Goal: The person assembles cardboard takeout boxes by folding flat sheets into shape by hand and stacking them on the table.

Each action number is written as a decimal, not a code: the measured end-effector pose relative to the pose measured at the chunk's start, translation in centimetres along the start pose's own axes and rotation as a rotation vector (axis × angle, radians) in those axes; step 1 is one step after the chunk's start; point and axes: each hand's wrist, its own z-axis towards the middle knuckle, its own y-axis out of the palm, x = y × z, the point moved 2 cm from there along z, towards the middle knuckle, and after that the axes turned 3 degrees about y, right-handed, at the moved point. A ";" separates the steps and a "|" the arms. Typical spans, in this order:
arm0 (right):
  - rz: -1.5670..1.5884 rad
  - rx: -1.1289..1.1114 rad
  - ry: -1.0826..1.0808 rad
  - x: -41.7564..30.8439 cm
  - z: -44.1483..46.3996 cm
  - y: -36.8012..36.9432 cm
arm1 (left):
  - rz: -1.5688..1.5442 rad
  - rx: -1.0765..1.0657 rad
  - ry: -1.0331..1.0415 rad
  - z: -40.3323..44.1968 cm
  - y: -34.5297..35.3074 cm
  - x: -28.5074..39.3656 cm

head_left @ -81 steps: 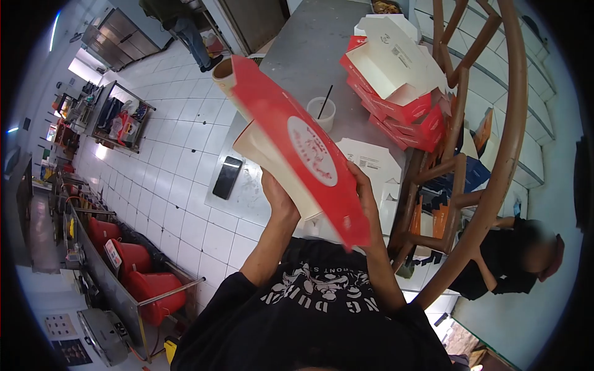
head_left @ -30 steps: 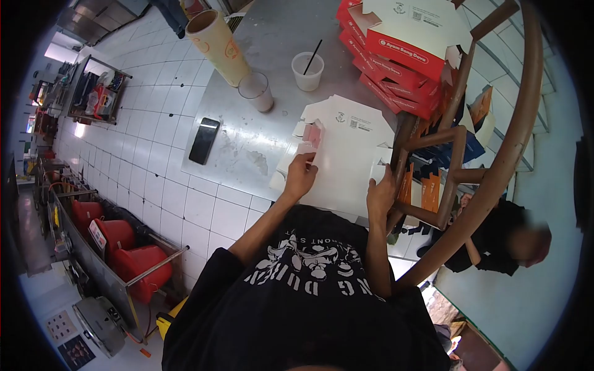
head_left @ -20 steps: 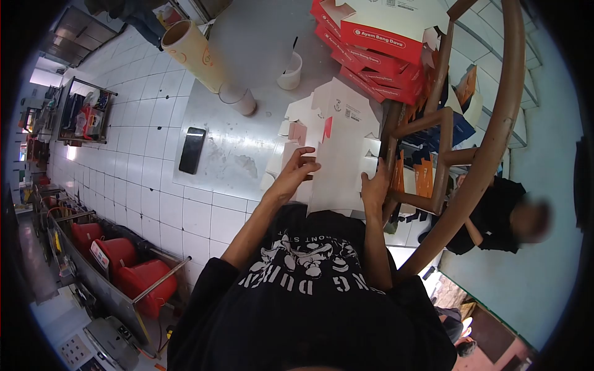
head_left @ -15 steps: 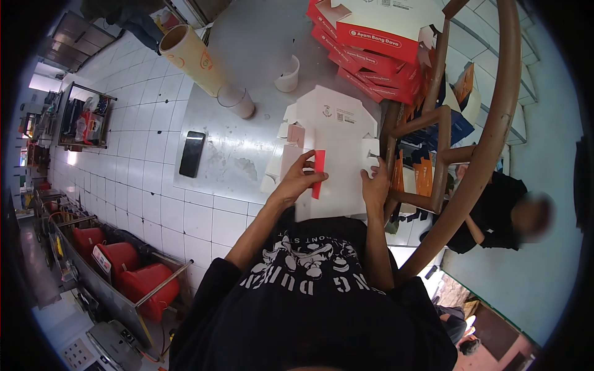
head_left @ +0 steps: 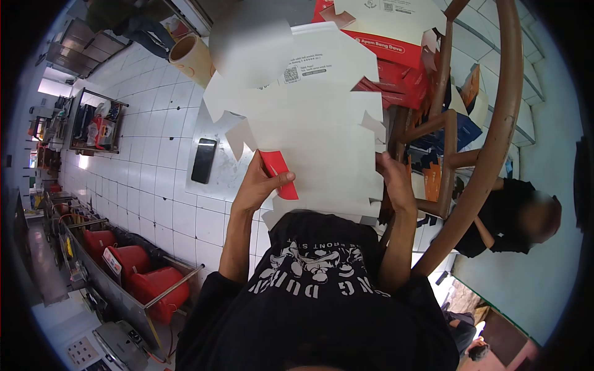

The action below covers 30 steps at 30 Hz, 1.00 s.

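Observation:
A flat, unfolded cardboard box (head_left: 322,142), pale inside with notched side flaps and printed text with a square code, is spread large in front of me. My left hand (head_left: 255,188) grips its left edge, thumb pressed on a red flap (head_left: 279,175) whose outer side shows. On the opposite edge is my right hand (head_left: 398,183), closed at the box's side with its fingertips partly hidden. A round blur covers the upper left of the box.
Red-and-white boxes (head_left: 387,52) are stacked on the metal table (head_left: 229,142) at the back right. A phone (head_left: 203,161) lies left, near a tall beige cylinder (head_left: 192,59). Brown metal rails (head_left: 504,111) rise at the right; beyond them is a person (head_left: 501,216).
The box has come up closer to me and opened out wider, covering the cups behind. My hands have moved farther apart, the left one carrying the red flap leftward.

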 end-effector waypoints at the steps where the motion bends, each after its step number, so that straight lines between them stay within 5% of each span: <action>1: -0.136 -0.103 -0.024 -0.8 -0.1 0.3 | 0.036 0.049 -0.003 -0.2 -0.1 0.1; 6: -0.101 -0.152 -0.068 -3.3 0.2 2.7 | 0.074 0.171 0.093 -0.7 1.4 0.8; 11: -0.534 -0.047 0.039 -3.9 0.1 2.8 | 0.102 0.241 0.123 -1.1 1.9 1.2; 15: -0.370 -0.009 -0.006 -3.8 -0.1 2.4 | 0.130 0.194 0.021 -1.3 0.2 0.0; 18: -0.596 -0.147 0.095 -5.2 -0.1 2.5 | -0.433 0.001 0.028 -1.3 -0.3 -0.9; 21: -0.642 -0.021 -0.214 -5.7 0.0 2.9 | -0.222 0.282 -0.004 -0.5 1.7 1.2; 23: -0.710 0.464 -0.618 -5.6 0.2 2.4 | -0.306 0.369 0.054 0.2 1.5 1.1; 25: -0.608 0.588 -0.604 -3.8 0.5 2.4 | -0.387 0.456 0.114 0.4 1.3 1.7; 27: -0.161 0.665 -0.499 -1.6 0.7 3.1 | -0.587 0.538 0.166 0.4 1.8 3.3; 30: 0.241 0.017 0.187 0.2 -0.7 6.2 | -0.608 0.499 0.286 0.7 1.8 3.3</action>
